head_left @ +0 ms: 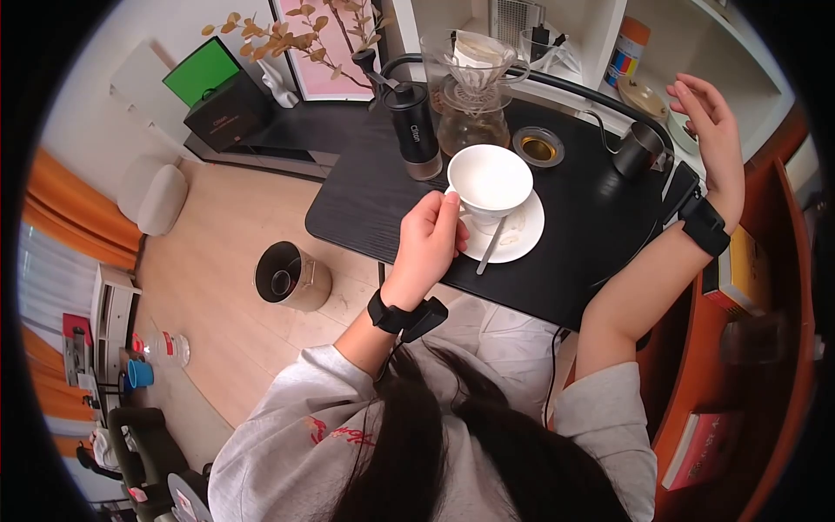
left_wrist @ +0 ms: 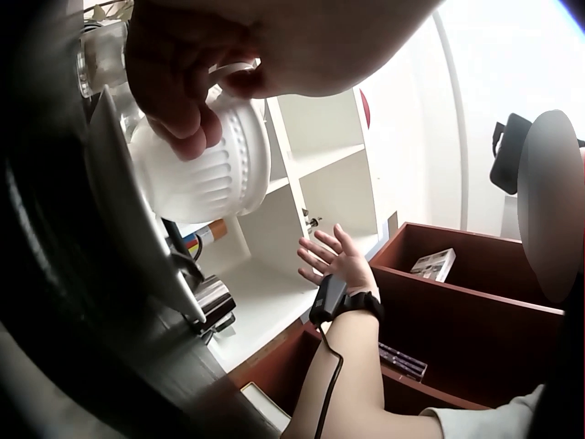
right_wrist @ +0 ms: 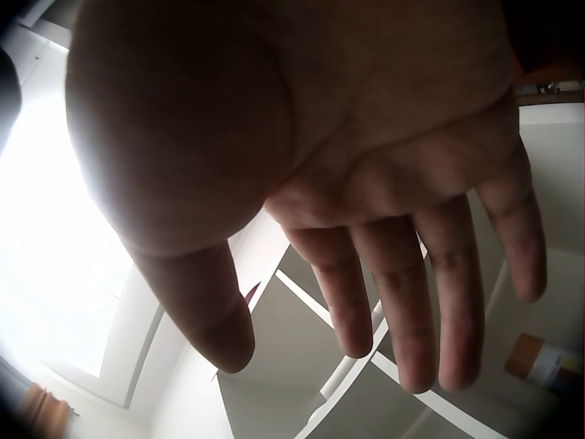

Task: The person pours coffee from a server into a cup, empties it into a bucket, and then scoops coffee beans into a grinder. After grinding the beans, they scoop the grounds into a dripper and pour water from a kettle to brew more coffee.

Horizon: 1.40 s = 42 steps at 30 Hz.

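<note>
A white teacup (head_left: 490,178) stands at the near edge of the black table, over a white saucer (head_left: 527,237). My left hand (head_left: 426,237) pinches the cup's handle between thumb and fingers; the left wrist view shows these fingers curled at the fluted side of the cup (left_wrist: 219,169). A small metal spoon (head_left: 491,248) lies on the saucer, which bears some brownish marks. Raised at the far right, my right hand (head_left: 715,130) holds nothing; its fingers (right_wrist: 402,302) are extended and spread in the right wrist view.
Behind the cup stand a black hand grinder (head_left: 411,130), a glass coffee server (head_left: 474,130) with a filter dripper on top, and a round dish (head_left: 538,148). A gooseneck kettle (head_left: 639,150) is at the right, before white shelves (head_left: 591,52). A bin (head_left: 309,283) stands on the floor.
</note>
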Motion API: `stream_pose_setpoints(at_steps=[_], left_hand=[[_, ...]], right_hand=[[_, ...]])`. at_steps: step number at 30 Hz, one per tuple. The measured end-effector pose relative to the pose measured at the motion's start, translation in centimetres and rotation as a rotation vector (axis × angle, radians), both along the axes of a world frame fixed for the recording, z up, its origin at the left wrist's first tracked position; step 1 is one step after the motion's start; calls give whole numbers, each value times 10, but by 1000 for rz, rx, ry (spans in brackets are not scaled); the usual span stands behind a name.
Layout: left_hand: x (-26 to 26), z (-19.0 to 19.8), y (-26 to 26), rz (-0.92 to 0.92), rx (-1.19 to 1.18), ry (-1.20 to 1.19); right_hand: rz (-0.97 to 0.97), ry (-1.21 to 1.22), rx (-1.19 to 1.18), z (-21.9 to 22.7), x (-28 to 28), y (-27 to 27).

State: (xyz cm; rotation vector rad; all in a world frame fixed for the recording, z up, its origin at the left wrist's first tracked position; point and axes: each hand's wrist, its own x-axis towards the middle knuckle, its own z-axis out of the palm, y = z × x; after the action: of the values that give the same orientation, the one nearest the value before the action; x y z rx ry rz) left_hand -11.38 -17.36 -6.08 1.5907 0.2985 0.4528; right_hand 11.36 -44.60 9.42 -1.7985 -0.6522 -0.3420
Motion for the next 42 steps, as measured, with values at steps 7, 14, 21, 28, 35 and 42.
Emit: stream_pose_setpoints(at_steps=[7, 14, 21, 28, 35, 42], left_hand=[[-3, -4, 2, -62, 161, 14], [-10, 9, 9, 99, 689, -24], [0, 39, 50, 403, 880, -161], [56, 36, 115, 297, 742, -55], [95, 12, 112, 109, 275, -136], [75, 40, 85, 137, 552, -86]], right_hand=[[-6, 1, -12, 1, -1, 3], [-33, 21, -29, 4, -7, 6], [-6, 32, -29, 4, -9, 10], [47, 18, -25, 1, -3, 18], [110, 19, 17, 5, -16, 35], [113, -35, -63, 5, -19, 56]])
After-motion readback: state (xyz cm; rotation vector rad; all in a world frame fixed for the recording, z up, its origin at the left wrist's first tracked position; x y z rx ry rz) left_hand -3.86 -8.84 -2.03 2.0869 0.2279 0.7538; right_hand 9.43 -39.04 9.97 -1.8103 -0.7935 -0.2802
